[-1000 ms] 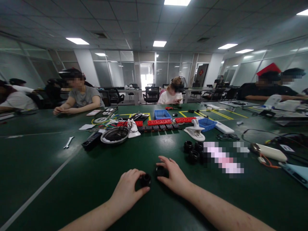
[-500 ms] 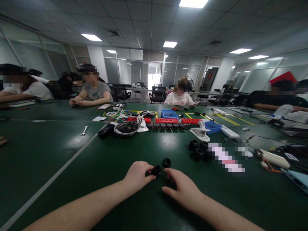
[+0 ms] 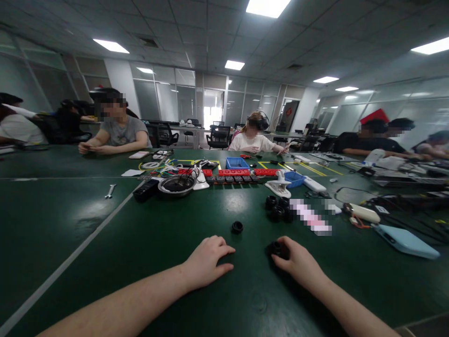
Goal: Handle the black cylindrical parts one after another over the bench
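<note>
My right hand [image 3: 298, 257] is closed around a short, round black plastic fitting [image 3: 276, 248], held at or just above the green tabletop; the fingers cover part of it. To the left, my left hand [image 3: 210, 260] is empty, with thumb and fingers apart, low over the table. A second black plastic fitting [image 3: 237, 227], ring-shaped with a hollow top, stands on the table beyond and between both hands. Farther right sits a cluster of several similar black fittings [image 3: 278, 213], beside a blurred pinkish-white strip [image 3: 310, 216].
Across the green table [image 3: 168, 224] run a steel dish [image 3: 176, 186], white clips [image 3: 279, 186], red racks [image 3: 233, 172] and blue bins [image 3: 236, 163]. A wrench [image 3: 111, 191] lies left. At right are a light-blue case [image 3: 407, 241], a cream cylinder [image 3: 363, 213] and cables. People sit around the table.
The black fitting that was in my left hand is now in my right hand, which has moved right. My left hand has let go. The view has turned slightly right.
</note>
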Demonstrator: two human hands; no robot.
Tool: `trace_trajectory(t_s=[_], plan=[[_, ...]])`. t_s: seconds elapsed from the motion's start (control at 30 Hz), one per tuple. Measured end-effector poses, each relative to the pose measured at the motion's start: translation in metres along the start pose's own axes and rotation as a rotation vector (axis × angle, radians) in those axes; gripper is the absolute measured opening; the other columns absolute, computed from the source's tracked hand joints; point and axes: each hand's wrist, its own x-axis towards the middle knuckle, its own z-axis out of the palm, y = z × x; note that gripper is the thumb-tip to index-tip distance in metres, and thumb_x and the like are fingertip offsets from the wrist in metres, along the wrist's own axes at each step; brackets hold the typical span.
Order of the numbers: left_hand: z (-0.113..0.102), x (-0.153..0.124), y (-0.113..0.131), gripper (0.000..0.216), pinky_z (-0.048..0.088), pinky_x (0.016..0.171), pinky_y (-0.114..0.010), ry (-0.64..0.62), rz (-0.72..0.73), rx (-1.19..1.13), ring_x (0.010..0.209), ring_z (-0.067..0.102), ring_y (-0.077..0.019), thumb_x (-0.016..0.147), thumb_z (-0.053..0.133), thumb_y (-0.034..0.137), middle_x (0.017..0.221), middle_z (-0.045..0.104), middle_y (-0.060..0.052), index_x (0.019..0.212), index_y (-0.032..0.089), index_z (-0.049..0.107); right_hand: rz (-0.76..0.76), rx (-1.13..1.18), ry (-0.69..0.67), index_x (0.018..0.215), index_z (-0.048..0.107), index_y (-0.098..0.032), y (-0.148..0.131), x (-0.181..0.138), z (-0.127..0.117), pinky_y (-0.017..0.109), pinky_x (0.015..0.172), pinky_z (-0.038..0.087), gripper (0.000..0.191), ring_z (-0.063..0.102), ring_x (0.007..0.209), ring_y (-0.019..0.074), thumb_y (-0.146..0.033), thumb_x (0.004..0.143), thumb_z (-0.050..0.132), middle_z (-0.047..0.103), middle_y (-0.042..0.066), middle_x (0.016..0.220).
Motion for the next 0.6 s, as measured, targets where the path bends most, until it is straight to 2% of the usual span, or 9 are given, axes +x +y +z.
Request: trace_trajectory(t_s=[0.1,0.2,0.33,0.4,0.5,0.6], plan=[[0.0,-0.001,-0.001,0.045,0.034,0.093,-0.041,0.002,-0.049,0.012,0.112,0.042,-0.0261,0.081,0.058,0.041,0.122,0.049,-0.005,0.123,0.027,0.048,0.13,-0.027,0.061,0.096,0.055,-0.016,0.044,0.007,-0.014,0.027,0.063,0.045,0.032,0.061,0.075,0.0207,-0.037,0.072,0.057,0.065,0.007,0.086],[0.0,-0.002,0.0,0.046,0.031,0.097,-0.042,0.013,-0.045,0.005,0.115,0.04,-0.0259,0.082,0.057,0.041,0.125,0.048,-0.006,0.124,0.024,0.047,0.176,-0.05,0.106,0.094,0.056,-0.017,0.065,0.027,-0.02,0.027,0.063,0.044,0.03,0.062,0.077,0.0211,-0.037,0.072,0.058,0.065,0.006,0.084],[-0.003,-0.001,0.004,0.015,0.039,0.088,-0.034,0.063,-0.034,0.0,0.097,0.051,-0.0202,0.086,0.054,0.028,0.101,0.058,-0.004,0.096,0.019,0.06,0.169,-0.06,0.151,0.095,0.058,-0.017,0.066,0.051,-0.018,0.026,0.06,0.043,0.032,0.061,0.076,0.0205,-0.039,0.072,0.058,0.064,0.004,0.081],[-0.004,0.0,0.005,0.015,0.041,0.08,-0.031,0.058,-0.054,0.01,0.085,0.055,-0.0181,0.089,0.049,0.024,0.086,0.06,-0.002,0.082,0.017,0.06,0.171,-0.063,0.179,0.1,0.057,-0.016,0.064,0.052,-0.019,0.027,0.058,0.044,0.039,0.061,0.072,0.021,-0.043,0.072,0.057,0.063,0.005,0.078],[-0.004,0.003,0.002,0.02,0.043,0.07,-0.027,0.025,-0.07,0.002,0.074,0.057,-0.0158,0.091,0.043,0.021,0.075,0.06,0.0,0.078,0.017,0.059,0.169,-0.077,0.241,0.1,0.055,-0.014,0.057,0.039,-0.026,0.031,0.059,0.044,0.043,0.06,0.071,0.0233,-0.049,0.077,0.049,0.061,0.007,0.077],[-0.002,0.006,-0.002,0.018,0.043,0.063,-0.022,-0.006,-0.06,-0.018,0.069,0.058,-0.0132,0.092,0.043,0.022,0.074,0.061,0.002,0.082,0.019,0.058,0.084,-0.072,0.257,0.09,0.057,-0.018,0.037,0.022,-0.033,0.032,0.069,0.044,0.035,0.057,0.082,0.0231,-0.049,0.081,0.042,0.06,0.007,0.088]])
